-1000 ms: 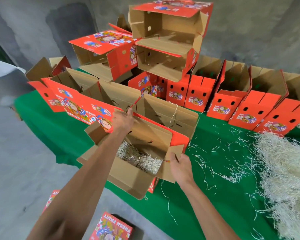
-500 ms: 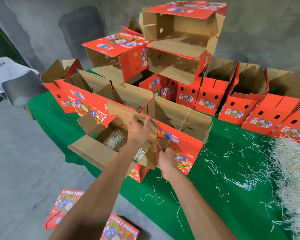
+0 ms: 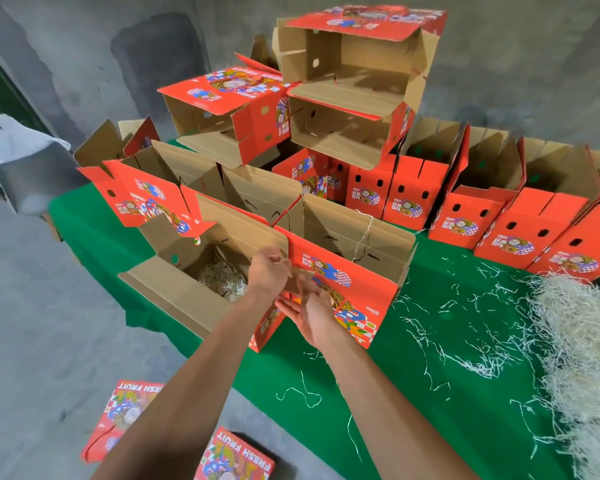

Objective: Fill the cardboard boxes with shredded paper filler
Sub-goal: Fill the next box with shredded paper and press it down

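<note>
Left hand (image 3: 267, 271) fingers curled, right hand (image 3: 310, 315) fingers spread, holding nothing, beside the filler-lined box (image 3: 201, 271), likely positioning it

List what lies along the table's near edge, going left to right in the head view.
Open box with shredded paper inside → left hand → right hand → loose paper strands on the green cloth → big pile of shredded paper filler.

Red cardboard boxes (image 3: 340, 289) printed with blue-and-white checks and yellow cartoon art, plain brown inside; green tablecloth (image 3: 413, 393); off-white shredded paper (image 3: 582, 334); grey floor (image 3: 32, 341); grey wall (image 3: 84, 46)
</note>
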The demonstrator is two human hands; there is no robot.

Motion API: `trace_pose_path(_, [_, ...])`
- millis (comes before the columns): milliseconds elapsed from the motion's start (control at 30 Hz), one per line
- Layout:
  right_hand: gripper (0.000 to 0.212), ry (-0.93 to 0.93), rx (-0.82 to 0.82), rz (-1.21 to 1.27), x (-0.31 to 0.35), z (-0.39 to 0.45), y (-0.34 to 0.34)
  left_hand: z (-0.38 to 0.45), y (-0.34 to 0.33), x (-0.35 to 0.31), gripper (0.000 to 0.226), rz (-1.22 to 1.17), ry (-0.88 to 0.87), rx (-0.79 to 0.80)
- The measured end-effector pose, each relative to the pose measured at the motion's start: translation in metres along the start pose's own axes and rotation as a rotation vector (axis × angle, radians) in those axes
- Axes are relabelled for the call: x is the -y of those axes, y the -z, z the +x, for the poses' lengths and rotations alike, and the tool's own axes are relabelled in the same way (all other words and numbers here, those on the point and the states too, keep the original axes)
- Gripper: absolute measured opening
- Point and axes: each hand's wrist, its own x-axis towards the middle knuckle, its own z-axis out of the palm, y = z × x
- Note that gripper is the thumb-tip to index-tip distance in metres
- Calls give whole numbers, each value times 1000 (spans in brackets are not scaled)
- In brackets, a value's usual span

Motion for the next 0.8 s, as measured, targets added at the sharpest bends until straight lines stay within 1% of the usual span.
trace_pose_path(33, [26,44,-15,-27,5,-2,2,-5,-2,-3,22,-2,-38,-28])
trace_pose_path(100, [25,136,-24,-92,15,-7,5,-21,-9,-12,11,-82,-104,-55])
trace_pose_path(133, [24,173,-21,-105,21,-10,7,-29,-15,-17,10,-124,-136,-52])
trace_pose_path(200, [18,238,-21,-109,31,-20,12,-44,-24,-25,12,-169,-200,-28])
trace_pose_path(267, [20,333,-36,-118,43,-32,23,-59,-35,-34,14,-168,-283,-1])
trace_pose_path(333, [25,448,-69,-145,52,-42,37,-73,-45,-41,16,-175,-359,17])
trace_pose_path(400, [19,535,-124,-173,68,-55,57,-91,-62,-53,17,-193,-425,39])
trace_pose_path(500, [16,606,-211,-174,94,-77,90,-116,-95,-76,15,-242,-474,116])
trace_pose_path(567, [15,636,-225,-149,112,-94,114,-132,-120,-91,13,-255,-503,161])
trace_pose_path(667, [15,689,-251,-148,141,-116,153,-155,-162,-112,11,-256,-504,222])
trace_pose_path(800, [18,743,-382,-207,174,-140,212,-187,-221,-136,9,-280,-480,328])
